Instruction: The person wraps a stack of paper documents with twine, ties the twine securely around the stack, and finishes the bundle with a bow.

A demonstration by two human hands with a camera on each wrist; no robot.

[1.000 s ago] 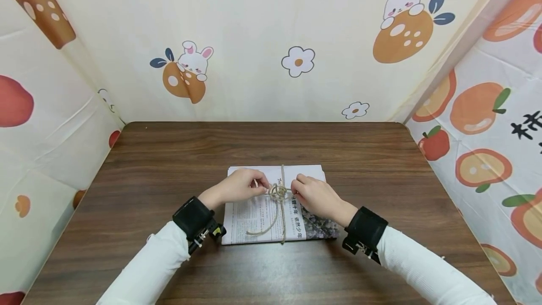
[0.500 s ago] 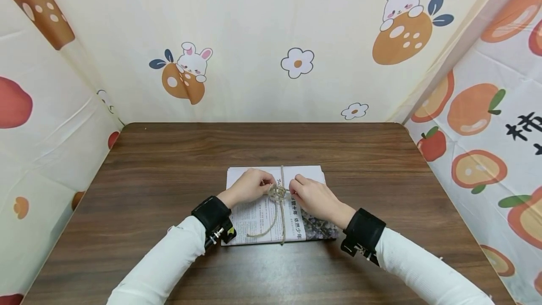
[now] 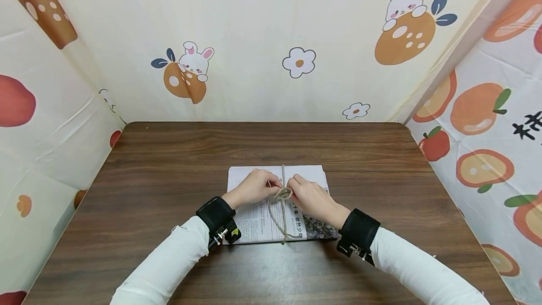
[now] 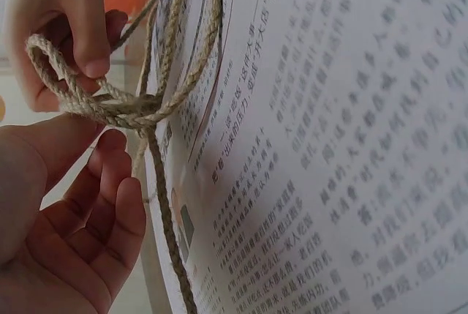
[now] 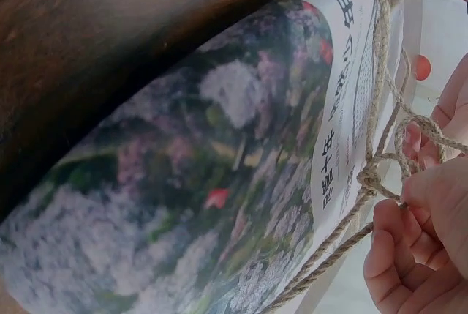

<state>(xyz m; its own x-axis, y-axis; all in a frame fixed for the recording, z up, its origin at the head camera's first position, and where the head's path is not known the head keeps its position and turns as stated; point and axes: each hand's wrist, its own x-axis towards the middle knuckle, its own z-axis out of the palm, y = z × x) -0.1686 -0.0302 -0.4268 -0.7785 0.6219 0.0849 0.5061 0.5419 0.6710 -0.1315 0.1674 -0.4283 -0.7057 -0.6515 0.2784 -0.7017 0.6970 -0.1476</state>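
Note:
A stack of folded newspapers [image 3: 254, 227] lies on the table, bound with jute twine [image 3: 283, 173]. My left hand [image 3: 256, 186] pinches a loop of the twine over the middle of the stack. Close beside it, my right hand [image 3: 313, 199] pinches the twine from the other side, thumb against curled fingers. In the left wrist view the twine loop [image 4: 51, 65] stands up between both hands, above where the strands cross. The right wrist view shows a knot [image 5: 370, 176] on the newspaper, near the right fingertips. A loose tail curves down the stack's front.
The brown wooden table [image 3: 186, 149] extends around the stack on all sides. Behind it hangs a cream curtain [image 3: 245, 22] with rabbit prints, and fruit-printed cloth [image 3: 482, 168] closes off the right side. Each wrist wears a black strap [image 3: 216, 213] with a camera.
My left hand has moved right, closer to the right hand, and the twine at the middle is gathered between the two. The loose tail has swung to the right.

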